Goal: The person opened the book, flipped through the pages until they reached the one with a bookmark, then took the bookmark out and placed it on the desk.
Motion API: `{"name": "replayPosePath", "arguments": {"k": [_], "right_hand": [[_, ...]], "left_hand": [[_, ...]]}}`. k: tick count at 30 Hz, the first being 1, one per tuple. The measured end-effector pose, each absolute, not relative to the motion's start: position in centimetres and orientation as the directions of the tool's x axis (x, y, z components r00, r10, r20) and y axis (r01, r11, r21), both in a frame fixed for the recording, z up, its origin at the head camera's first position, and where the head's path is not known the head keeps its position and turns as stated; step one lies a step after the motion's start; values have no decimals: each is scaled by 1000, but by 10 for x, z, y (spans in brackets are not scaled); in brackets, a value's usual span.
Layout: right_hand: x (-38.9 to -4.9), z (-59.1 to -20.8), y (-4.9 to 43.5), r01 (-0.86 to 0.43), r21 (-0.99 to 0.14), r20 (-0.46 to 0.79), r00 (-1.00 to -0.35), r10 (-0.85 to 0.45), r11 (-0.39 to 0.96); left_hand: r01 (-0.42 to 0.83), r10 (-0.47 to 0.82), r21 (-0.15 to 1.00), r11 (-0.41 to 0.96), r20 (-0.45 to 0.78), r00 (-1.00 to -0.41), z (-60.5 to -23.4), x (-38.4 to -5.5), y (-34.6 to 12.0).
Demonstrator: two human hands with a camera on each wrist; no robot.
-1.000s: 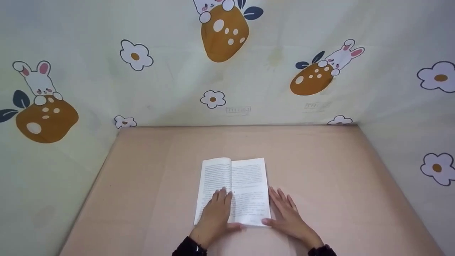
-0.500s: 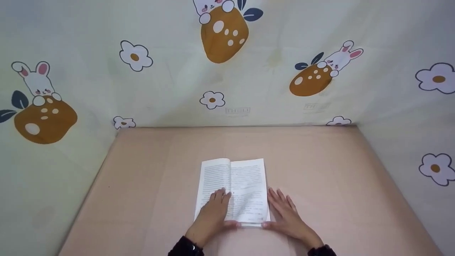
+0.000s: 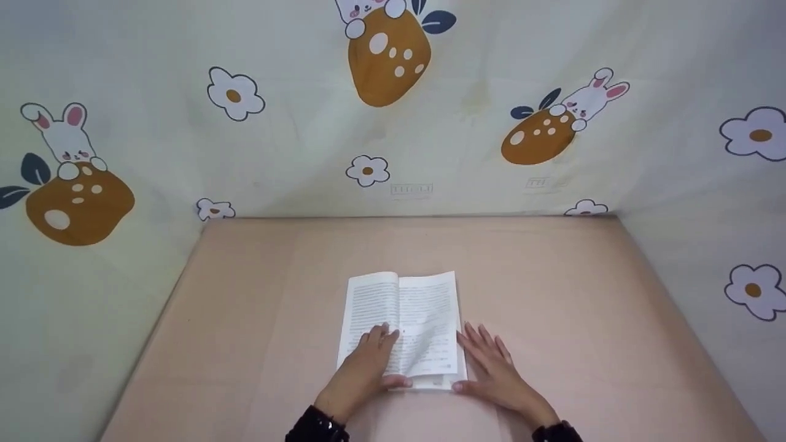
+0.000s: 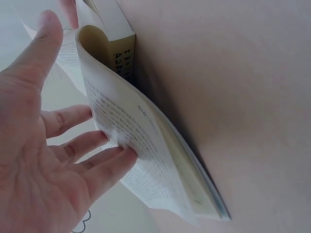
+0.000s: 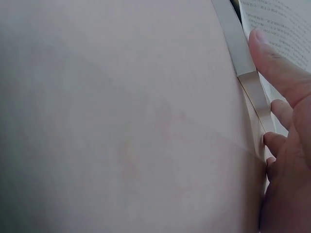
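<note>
Page lifted further, pinkish surface, rabbit-print walls

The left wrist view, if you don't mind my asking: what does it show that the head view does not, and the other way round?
Only the left wrist view shows the palm side of the left hand and the dark characters on what looks like the spine of the book.

Only the head view shows the rabbit-and-fruit prints on the backdrop, and the dark sleeves at both wrists.

Both show the left hand touching the open book, and part of the peach-coloured tabletop.
</note>
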State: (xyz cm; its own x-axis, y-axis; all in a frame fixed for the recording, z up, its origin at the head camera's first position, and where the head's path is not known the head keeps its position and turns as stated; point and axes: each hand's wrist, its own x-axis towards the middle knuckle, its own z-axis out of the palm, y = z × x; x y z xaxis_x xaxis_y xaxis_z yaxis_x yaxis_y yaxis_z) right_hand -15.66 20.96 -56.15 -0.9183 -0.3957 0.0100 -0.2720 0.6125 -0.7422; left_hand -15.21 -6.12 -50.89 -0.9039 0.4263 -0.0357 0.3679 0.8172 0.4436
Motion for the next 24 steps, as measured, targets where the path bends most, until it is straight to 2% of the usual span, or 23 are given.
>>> {"name": "replayPosePath", "arguments": {"k": [8,24], "right_hand": [[-157,-561,211,-281,-734,11,-915,-403,618],[-158,-557,210,-256,-719,-32,-916,-399,646]], "left_hand": [[365,417,439,821,-25,-909,-509,-153,-61],[324,363,533,781,33,-931,-511,-149,-75]]}}
